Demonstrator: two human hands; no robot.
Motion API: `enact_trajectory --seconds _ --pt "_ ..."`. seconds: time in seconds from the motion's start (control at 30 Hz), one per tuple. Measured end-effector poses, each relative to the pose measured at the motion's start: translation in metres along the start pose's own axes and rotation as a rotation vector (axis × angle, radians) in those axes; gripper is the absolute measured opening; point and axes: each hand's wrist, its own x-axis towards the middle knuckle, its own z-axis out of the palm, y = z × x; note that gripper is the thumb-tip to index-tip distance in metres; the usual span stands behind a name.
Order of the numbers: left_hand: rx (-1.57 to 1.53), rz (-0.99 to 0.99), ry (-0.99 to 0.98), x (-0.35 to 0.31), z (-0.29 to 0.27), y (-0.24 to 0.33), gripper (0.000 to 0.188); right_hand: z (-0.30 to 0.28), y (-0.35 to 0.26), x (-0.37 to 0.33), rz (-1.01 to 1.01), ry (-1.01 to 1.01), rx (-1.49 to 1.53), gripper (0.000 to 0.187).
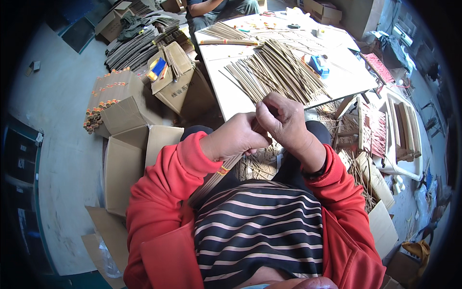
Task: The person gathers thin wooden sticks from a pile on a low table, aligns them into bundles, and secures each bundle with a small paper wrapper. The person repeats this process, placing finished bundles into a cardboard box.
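Tan sticks fill the left hand (234,136) as a banded bundle (217,174) clenched over the lap, the right hand (284,120) pinching its top end, while a loose pile (276,72) on the bench (231,98) beyond looks unbundled.

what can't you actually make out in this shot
Head view only:
- The top of the stick bundle: covered by the left hand and right hand, so how the fingers grip it is hidden.
- The person across the table: cut off by the top edge.
- Small items at the table's far end: too small to identify.
- The loose sticks: their near tips are hidden behind the right hand.
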Motion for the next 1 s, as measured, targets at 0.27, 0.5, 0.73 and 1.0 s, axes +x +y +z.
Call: enact_trajectory --seconds 0.27,0.5,0.73,1.0 --pt "-0.036 -0.104 0.009 0.018 -0.002 -0.019 0.019 0.006 0.023 -0.008 0.045 -0.003 -0.006 0.016" --pt "-0.131 -0.018 -0.051 0.035 -0.013 -0.012 0.025 0.001 0.041 0.006 0.172 0.034 0.03 0.015" --pt "-0.208 0.133 -0.144 0.06 -0.029 0.001 0.029 -0.013 0.047 0.043 0.193 0.023 0.043 0.016" --pt "-0.041 0.254 -0.025 0.093 -0.045 0.019 0.036 -0.036 0.086 0.096 0.11 -0.206 0.185 0.031"
